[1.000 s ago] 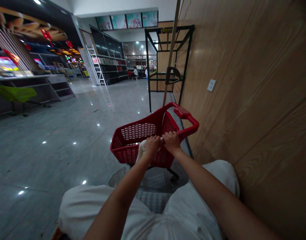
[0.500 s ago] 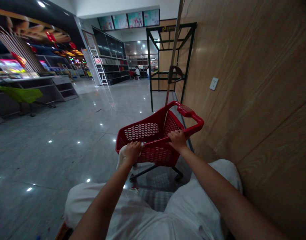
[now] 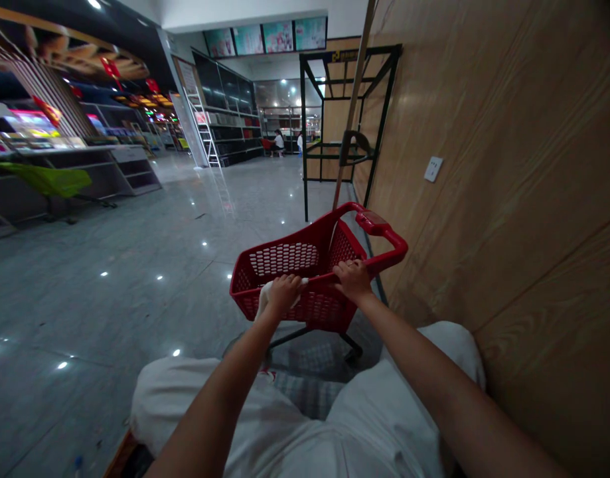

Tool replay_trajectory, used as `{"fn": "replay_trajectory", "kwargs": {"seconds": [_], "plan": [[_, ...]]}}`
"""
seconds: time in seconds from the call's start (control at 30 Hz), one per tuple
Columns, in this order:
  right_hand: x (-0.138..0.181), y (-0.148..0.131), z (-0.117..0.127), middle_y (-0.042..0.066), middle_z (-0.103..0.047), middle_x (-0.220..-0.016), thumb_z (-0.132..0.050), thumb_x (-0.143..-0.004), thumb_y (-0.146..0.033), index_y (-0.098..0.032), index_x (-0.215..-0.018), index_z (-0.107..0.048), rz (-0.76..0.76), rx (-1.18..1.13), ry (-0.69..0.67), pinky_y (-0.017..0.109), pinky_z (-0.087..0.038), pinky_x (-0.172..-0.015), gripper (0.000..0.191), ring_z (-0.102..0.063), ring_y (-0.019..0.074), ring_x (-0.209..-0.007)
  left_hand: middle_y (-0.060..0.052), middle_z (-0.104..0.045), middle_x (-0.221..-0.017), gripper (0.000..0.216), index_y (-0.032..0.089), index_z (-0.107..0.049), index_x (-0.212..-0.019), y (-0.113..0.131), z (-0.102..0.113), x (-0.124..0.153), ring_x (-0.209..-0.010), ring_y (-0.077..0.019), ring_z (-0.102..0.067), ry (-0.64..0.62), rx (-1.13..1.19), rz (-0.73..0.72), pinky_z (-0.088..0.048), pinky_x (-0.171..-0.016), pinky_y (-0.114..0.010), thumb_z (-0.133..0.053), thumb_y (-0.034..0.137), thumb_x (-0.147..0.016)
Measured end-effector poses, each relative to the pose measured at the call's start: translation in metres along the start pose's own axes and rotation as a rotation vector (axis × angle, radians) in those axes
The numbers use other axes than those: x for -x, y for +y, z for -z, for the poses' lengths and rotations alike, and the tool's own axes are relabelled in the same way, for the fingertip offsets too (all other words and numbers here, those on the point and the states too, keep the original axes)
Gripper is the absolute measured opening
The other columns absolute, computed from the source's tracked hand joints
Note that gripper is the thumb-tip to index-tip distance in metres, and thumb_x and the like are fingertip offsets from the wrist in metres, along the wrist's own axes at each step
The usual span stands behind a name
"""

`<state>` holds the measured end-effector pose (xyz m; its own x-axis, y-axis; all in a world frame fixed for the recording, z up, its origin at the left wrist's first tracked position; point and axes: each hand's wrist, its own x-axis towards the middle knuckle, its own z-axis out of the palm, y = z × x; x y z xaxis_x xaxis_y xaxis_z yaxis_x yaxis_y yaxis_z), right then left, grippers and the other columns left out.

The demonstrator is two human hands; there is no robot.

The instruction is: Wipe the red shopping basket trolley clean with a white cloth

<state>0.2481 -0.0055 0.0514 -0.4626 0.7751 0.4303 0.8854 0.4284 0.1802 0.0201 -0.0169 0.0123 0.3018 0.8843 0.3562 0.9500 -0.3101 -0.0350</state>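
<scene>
A red plastic shopping cart (image 3: 283, 255) with perforated basket walls stands in front of my knees, its handle toward the wooden wall. My left hand (image 3: 285, 292) is closed on a white cloth (image 3: 263, 302), pressing it over the near rim of the basket. Part of the cloth hangs down outside the rim, and the rest is hidden under my fingers. Further right on the same rim, close to the handle, my right hand (image 3: 353, 279) is wrapped round the red edge. The basket's floor is mostly hidden from here.
A wooden wall (image 3: 484, 199) with a socket (image 3: 433, 168) runs along my right. Beyond the cart stand a black metal frame (image 3: 305, 133) and a leaning pole (image 3: 357, 86). A green cart (image 3: 50, 179) and counters are at left; a person (image 3: 279, 143) sits far back.
My left hand has slid right along the rim with the white cloth, closer to my right hand. My right hand keeps its hold. The view has shifted slightly.
</scene>
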Motion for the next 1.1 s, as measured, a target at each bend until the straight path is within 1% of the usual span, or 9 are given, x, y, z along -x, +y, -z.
{"fn": "replay_trajectory", "kwargs": {"seconds": [0.1,0.17,0.4,0.47,0.53,0.73,0.83,0.97,1.1], "plan": [[0.000,0.007,-0.003,0.007,-0.063,-0.095,-0.070,-0.074,-0.040,-0.021,-0.092,-0.059,-0.016,0.001,0.001,0.038,-0.025,-0.085,0.029,-0.051,0.0248,-0.093,-0.008,-0.064,-0.091,0.030,0.020,-0.061,-0.090,-0.027,0.002,0.017,-0.085,-0.0211,-0.057,0.004,-0.050,0.057,-0.037,-0.075,-0.033,-0.039,0.040,-0.092],[-0.002,0.007,-0.004,0.007,-0.063,-0.095,-0.070,-0.074,-0.040,-0.021,-0.092,-0.059,-0.027,0.003,0.006,0.038,-0.025,-0.085,0.028,-0.051,0.0245,-0.093,-0.008,-0.064,-0.090,0.032,0.020,-0.062,-0.089,-0.025,0.001,0.014,-0.086,-0.0216,-0.057,0.001,-0.045,0.071,-0.037,-0.075,-0.033,-0.039,0.042,-0.093],[-0.006,-0.004,-0.005,0.007,-0.064,-0.092,-0.057,-0.083,-0.027,-0.019,-0.089,-0.060,-0.050,0.015,0.020,0.038,-0.025,-0.083,0.010,-0.051,0.0230,-0.090,-0.009,-0.063,-0.096,0.021,0.017,-0.056,-0.101,0.066,-0.002,-0.045,-0.092,-0.0220,-0.055,0.002,0.071,-0.047,-0.038,-0.078,-0.034,-0.038,0.023,-0.093],[-0.004,-0.004,-0.004,0.006,-0.064,-0.091,-0.055,-0.084,-0.024,-0.019,-0.089,-0.059,-0.036,0.011,0.018,0.038,-0.025,-0.083,0.009,-0.052,0.0228,-0.090,-0.010,-0.062,-0.097,0.021,0.017,-0.056,-0.102,0.076,-0.001,-0.048,-0.093,-0.0220,-0.054,0.001,0.088,-0.069,-0.038,-0.078,-0.034,-0.038,0.021,-0.092],[0.000,-0.001,-0.003,0.006,-0.063,-0.092,-0.060,-0.082,-0.030,-0.019,-0.091,-0.059,-0.007,0.001,0.010,0.038,-0.025,-0.083,0.014,-0.051,0.0235,-0.091,-0.010,-0.061,-0.096,0.021,0.017,-0.056,-0.102,0.067,0.001,-0.040,-0.093,-0.0215,-0.054,-0.021,0.082,-0.093,-0.038,-0.079,-0.034,-0.038,0.023,-0.092],[0.004,0.032,-0.006,0.007,-0.064,-0.095,-0.068,-0.074,-0.044,-0.020,-0.093,-0.060,0.040,0.010,0.002,0.038,-0.025,-0.086,0.032,-0.051,0.0248,-0.094,-0.008,-0.060,-0.093,0.019,0.020,-0.059,-0.100,-0.014,0.010,0.015,-0.090,-0.0201,-0.055,-0.093,-0.038,-0.085,-0.040,-0.079,-0.033,-0.043,0.025,-0.090],[-0.002,0.055,-0.010,0.007,-0.064,-0.096,-0.070,-0.072,-0.044,-0.020,-0.095,-0.061,0.027,0.035,-0.012,0.039,-0.027,-0.088,0.035,-0.052,0.0247,-0.094,-0.008,-0.060,-0.093,0.019,0.021,-0.060,-0.100,-0.035,0.010,0.030,-0.091,-0.0198,-0.055,-0.129,-0.074,-0.076,-0.040,-0.081,-0.033,-0.046,0.022,-0.087],[-0.012,0.064,-0.017,0.011,-0.063,-0.110,-0.071,-0.070,-0.035,-0.018,-0.103,-0.062,-0.085,0.086,-0.035,0.043,-0.022,-0.101,0.038,-0.051,0.0275,-0.106,-0.008,-0.060,-0.096,0.020,0.019,-0.058,-0.101,-0.025,0.003,0.028,-0.091,-0.0196,-0.054,-0.135,-0.080,-0.034,-0.041,-0.081,-0.033,-0.045,0.017,-0.086],[-0.010,0.017,-0.032,0.015,-0.043,-0.140,-0.063,-0.072,-0.018,-0.016,-0.117,-0.057,-0.096,0.013,-0.045,0.049,-0.015,-0.108,0.045,-0.032,0.0298,-0.132,-0.011,-0.060,-0.097,0.022,0.015,-0.056,-0.102,0.005,-0.004,0.016,-0.089,-0.0226,-0.055,-0.117,-0.103,0.119,-0.041,-0.076,-0.035,-0.039,0.015,-0.088]]}}
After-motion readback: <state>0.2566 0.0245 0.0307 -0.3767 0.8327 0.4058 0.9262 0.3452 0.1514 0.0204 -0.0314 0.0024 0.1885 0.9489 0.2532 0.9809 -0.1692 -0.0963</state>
